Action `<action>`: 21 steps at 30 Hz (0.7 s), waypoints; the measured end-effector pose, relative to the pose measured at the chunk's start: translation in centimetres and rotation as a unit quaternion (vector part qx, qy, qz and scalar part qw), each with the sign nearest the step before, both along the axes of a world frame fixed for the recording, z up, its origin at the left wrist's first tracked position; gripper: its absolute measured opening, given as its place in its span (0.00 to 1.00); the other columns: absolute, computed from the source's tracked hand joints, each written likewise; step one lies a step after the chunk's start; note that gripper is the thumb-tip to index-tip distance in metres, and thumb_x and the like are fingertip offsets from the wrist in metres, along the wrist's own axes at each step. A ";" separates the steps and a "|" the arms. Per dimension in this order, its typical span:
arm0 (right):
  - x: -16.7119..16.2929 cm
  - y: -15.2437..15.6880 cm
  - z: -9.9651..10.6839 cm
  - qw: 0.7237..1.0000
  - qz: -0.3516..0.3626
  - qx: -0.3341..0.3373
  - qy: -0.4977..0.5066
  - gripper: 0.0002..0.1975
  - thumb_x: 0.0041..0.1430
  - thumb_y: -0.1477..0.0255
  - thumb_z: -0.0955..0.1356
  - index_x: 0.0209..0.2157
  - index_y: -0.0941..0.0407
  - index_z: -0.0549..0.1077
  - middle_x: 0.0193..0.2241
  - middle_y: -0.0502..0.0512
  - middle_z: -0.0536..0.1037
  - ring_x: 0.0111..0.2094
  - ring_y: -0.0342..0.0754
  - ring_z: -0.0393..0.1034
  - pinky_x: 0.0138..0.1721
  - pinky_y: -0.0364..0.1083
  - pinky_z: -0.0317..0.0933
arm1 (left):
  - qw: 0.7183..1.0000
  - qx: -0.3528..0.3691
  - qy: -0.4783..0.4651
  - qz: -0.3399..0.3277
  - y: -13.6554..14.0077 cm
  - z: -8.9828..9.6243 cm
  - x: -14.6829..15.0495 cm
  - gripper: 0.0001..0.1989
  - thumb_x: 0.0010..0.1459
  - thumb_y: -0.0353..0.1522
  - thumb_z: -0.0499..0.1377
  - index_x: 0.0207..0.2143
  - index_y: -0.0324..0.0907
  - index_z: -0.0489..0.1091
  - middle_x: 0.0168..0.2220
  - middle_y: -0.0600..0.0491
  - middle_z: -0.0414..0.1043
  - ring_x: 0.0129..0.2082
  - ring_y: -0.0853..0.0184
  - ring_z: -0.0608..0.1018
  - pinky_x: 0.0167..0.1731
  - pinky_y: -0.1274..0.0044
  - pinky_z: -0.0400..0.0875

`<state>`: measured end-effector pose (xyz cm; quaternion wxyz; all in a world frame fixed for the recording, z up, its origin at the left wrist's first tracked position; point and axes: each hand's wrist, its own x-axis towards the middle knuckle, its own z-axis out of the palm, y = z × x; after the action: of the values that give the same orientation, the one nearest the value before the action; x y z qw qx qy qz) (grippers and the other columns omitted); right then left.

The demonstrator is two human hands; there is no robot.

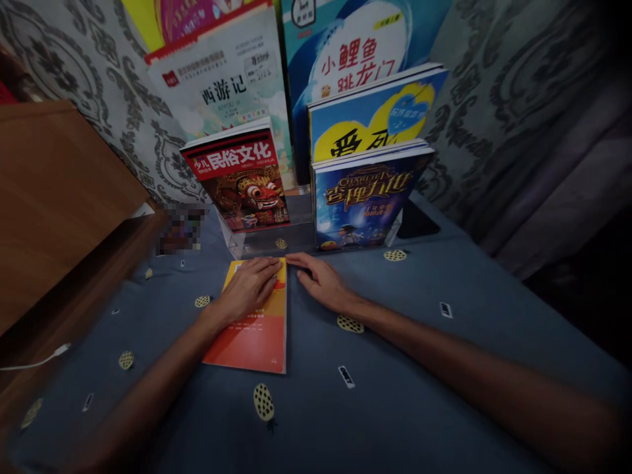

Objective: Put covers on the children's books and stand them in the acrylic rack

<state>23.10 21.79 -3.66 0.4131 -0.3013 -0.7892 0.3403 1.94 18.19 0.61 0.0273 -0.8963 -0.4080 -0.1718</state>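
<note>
A thin book with an orange and yellow cover (249, 347) lies flat on the blue cloth (395, 395). My left hand (249, 284) rests on its upper part with the fingers stretched out, covering some of the cover. Beside the book's upper right corner is my right hand (320, 282). Its fingers point left and the thumb stands apart; the fingertips reach the corner, and I cannot tell whether they touch it. Just beyond both hands is a clear stand (269, 242) holding upright books, including a red mask-covered book (247, 187) and a dark blue book (363, 204).
Behind those stand a pale green book (222, 85), a blue and yellow book (375, 115) and a large teal book (316, 72). A dark flat object (419, 220) lies right of the stand. At left are a wooden panel (64, 197) and a white cable (39, 361). Patterned curtains hang behind.
</note>
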 end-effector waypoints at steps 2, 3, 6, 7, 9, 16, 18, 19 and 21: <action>0.1 -0.1 0.2 1.000 0.000 -0.012 0.006 0.25 0.57 0.83 0.60 0.56 0.57 0.69 0.54 0.61 0.78 0.56 0.51 0.73 0.58 0.56 0.65 | 1.000 0.003 0.003 0.001 0.2 -0.1 0.1 0.18 0.69 0.31 0.50 0.57 0.40 0.70 0.55 0.43 0.73 0.53 0.57 0.76 0.53 0.62 0.71; 0.1 -0.1 0.3 1.000 0.000 -0.017 0.008 0.25 0.57 0.83 0.60 0.56 0.57 0.69 0.54 0.62 0.78 0.56 0.51 0.73 0.58 0.56 0.65 | 1.000 0.003 0.004 0.005 0.3 -0.1 0.1 0.18 0.69 0.31 0.49 0.57 0.41 0.70 0.55 0.43 0.73 0.53 0.57 0.76 0.52 0.62 0.71; 0.1 -0.2 0.3 1.000 0.003 -0.020 0.011 0.25 0.57 0.83 0.60 0.56 0.57 0.67 0.54 0.62 0.77 0.57 0.51 0.72 0.59 0.57 0.64 | 1.000 -0.001 0.010 0.017 0.2 -0.1 0.0 0.19 0.68 0.31 0.50 0.58 0.41 0.69 0.55 0.43 0.74 0.51 0.57 0.76 0.50 0.63 0.71; 0.1 -0.1 0.3 1.000 0.004 -0.020 0.011 0.26 0.56 0.83 0.60 0.56 0.56 0.67 0.55 0.62 0.77 0.57 0.51 0.72 0.59 0.58 0.63 | 1.000 -0.003 0.012 0.018 0.2 -0.1 0.1 0.19 0.68 0.31 0.50 0.58 0.40 0.69 0.55 0.43 0.74 0.51 0.57 0.76 0.50 0.63 0.71; 0.1 -0.1 0.2 1.000 0.005 -0.015 0.004 0.26 0.56 0.83 0.60 0.57 0.56 0.67 0.54 0.62 0.77 0.57 0.52 0.71 0.59 0.58 0.63 | 1.000 -0.006 0.014 0.016 0.1 0.0 0.1 0.19 0.68 0.31 0.50 0.58 0.40 0.69 0.55 0.43 0.73 0.51 0.57 0.75 0.50 0.63 0.71; 0.0 -0.1 0.0 0.998 0.003 0.037 -0.047 0.24 0.60 0.80 0.61 0.57 0.55 0.69 0.54 0.59 0.77 0.56 0.52 0.71 0.58 0.57 0.63 | 1.000 -0.014 0.004 0.008 -0.4 0.0 0.4 0.17 0.69 0.31 0.49 0.55 0.41 0.72 0.54 0.44 0.73 0.53 0.58 0.75 0.54 0.62 0.70; 0.0 -0.2 0.0 0.997 -0.002 0.042 -0.059 0.23 0.61 0.79 0.61 0.57 0.55 0.69 0.53 0.59 0.77 0.55 0.52 0.71 0.58 0.57 0.64 | 1.000 -0.020 -0.012 -0.007 -1.3 0.1 0.4 0.17 0.69 0.31 0.50 0.54 0.40 0.73 0.53 0.44 0.74 0.53 0.59 0.75 0.55 0.62 0.71; 0.0 -0.2 0.0 0.997 -0.004 0.044 -0.065 0.22 0.61 0.78 0.61 0.57 0.56 0.70 0.53 0.60 0.77 0.55 0.53 0.71 0.57 0.57 0.64 | 0.999 -0.024 -0.019 -0.015 -1.9 0.3 0.4 0.16 0.70 0.31 0.50 0.53 0.40 0.73 0.52 0.44 0.74 0.53 0.59 0.75 0.55 0.63 0.71; 0.0 -0.3 0.0 0.996 -0.007 0.051 -0.076 0.22 0.62 0.77 0.61 0.56 0.57 0.70 0.53 0.61 0.77 0.55 0.54 0.71 0.57 0.57 0.64 | 0.998 -0.038 -0.029 -0.030 -3.4 0.7 0.2 0.16 0.70 0.32 0.50 0.53 0.40 0.73 0.52 0.44 0.74 0.54 0.60 0.75 0.55 0.63 0.72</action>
<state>23.07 21.49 -3.63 0.3690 -0.3100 -0.8326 0.2729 2.14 14.76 1.32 -0.0239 -0.9031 -0.3877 -0.1833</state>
